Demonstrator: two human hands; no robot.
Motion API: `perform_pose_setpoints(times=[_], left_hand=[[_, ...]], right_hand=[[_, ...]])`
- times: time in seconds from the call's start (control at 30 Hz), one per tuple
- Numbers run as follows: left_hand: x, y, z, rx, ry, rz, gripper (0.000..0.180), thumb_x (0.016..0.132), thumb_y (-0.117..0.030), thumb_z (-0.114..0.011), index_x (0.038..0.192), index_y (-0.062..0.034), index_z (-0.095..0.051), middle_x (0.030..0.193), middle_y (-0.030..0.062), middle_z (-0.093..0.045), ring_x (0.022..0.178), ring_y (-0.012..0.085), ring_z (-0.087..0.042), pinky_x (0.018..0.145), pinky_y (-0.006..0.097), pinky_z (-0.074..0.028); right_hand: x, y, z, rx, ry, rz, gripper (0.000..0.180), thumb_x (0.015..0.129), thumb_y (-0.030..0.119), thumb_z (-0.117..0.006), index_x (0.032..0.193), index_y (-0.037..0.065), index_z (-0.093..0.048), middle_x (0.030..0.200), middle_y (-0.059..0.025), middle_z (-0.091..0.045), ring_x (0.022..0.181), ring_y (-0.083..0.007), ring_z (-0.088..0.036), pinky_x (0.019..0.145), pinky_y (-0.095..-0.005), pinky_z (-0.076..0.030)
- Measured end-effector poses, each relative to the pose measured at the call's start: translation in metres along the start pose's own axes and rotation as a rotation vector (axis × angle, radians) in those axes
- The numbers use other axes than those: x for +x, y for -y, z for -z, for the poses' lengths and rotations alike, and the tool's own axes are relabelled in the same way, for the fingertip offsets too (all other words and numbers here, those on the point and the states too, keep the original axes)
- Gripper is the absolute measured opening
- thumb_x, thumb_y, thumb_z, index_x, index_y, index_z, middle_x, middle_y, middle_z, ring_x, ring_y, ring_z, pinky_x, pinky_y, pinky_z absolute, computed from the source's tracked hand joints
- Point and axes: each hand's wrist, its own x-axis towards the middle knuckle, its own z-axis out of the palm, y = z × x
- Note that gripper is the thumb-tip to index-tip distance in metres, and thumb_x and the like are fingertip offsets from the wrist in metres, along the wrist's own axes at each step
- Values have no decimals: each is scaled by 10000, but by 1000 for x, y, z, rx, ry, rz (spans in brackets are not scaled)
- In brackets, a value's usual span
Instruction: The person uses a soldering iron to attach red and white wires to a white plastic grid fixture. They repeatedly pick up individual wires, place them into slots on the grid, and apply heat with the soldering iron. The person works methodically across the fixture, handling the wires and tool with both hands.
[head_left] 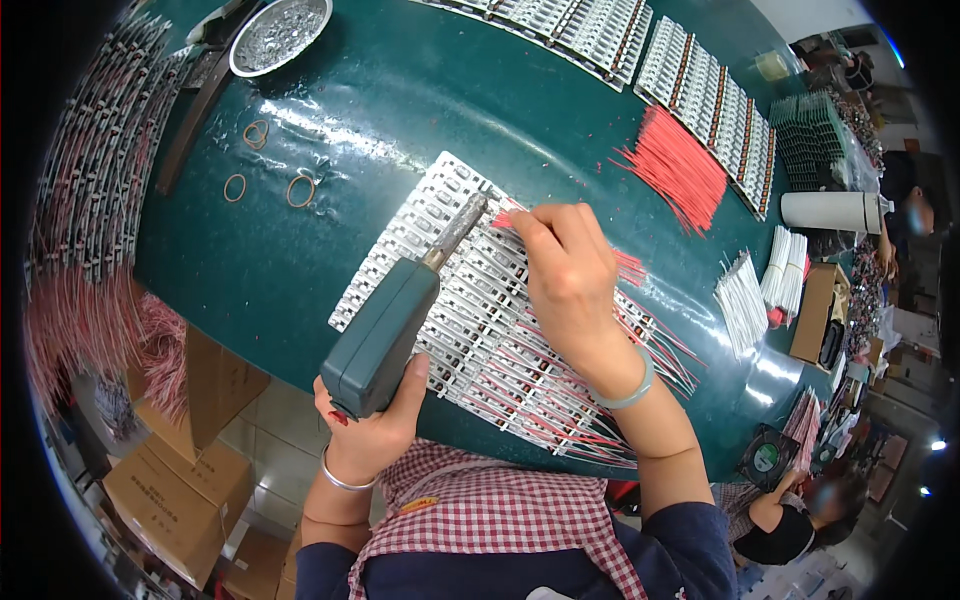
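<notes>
Gripping a dark green soldering gun (383,335), the left hand (372,428) closes around its rear end. From this grip the gun's long axis slants forward and right, its metal barrel (459,231) ending just beside red wires (502,218). The white board panel (395,250) lies beneath the barrel, forward and right of the left grip. The right hand (570,270), nearer the barrel tip, pinches the red wires at its fingertips; whether they touch the panel cannot be told. Tip-to-wire alignment appears critical. A red wire bundle (680,170) lies forward-right of this grip.
</notes>
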Motion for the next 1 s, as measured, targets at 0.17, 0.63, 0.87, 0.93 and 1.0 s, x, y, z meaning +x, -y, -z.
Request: perform_pose_setpoints(times=[0.17, 0.63, 0.87, 0.93, 1.0], left_hand=[[7, 2, 2, 144, 36, -227, 165, 749, 4, -752, 897, 26, -684, 810, 90, -678, 613, 180, -644, 575, 275, -500], [8, -2, -2, -72, 71, 12, 188, 773, 30, -729, 946, 57, -661, 869, 98, -693, 731, 125, -653, 639, 252, -509], [-4, 4, 0, -91, -1, 78, 187, 775, -18, -745, 939, 39, -678, 827, 106, -700, 677, 154, -670, 622, 259, -519], [-7, 5, 2, -73, 1, 119, 199, 771, -30, -750, 945, 38, -680, 841, 115, -702, 681, 170, -677, 627, 266, -523], [-8, 5, 3, -41, -8, 99, 207, 765, -27, -754, 946, 39, -680, 850, 115, -702, 684, 181, -677, 634, 273, -525]], right_hand=[[-3, -1, -6, 25, 10, 6, 266, 687, -58, -623, 951, -34, -650, 893, -113, -595, 808, -264, -565, 672, -355, -484], [-1, 3, -4, 19, 48, -22, 257, 690, -65, -614, 944, -34, -641, 891, -117, -579, 820, -273, -560, 682, -361, -489], [-1, 4, -6, 11, 34, -29, 235, 690, -57, -618, 920, -26, -649, 872, -110, -574, 808, -267, -565, 681, -362, -490], [-1, 4, -7, 15, 25, -30, 226, 689, -52, -620, 910, -21, -651, 868, -107, -575, 803, -263, -566, 678, -362, -490], [-1, 3, -7, 12, 17, -26, 221, 689, -47, -622, 906, -16, -652, 864, -104, -574, 802, -261, -567, 676, -361, -489]])
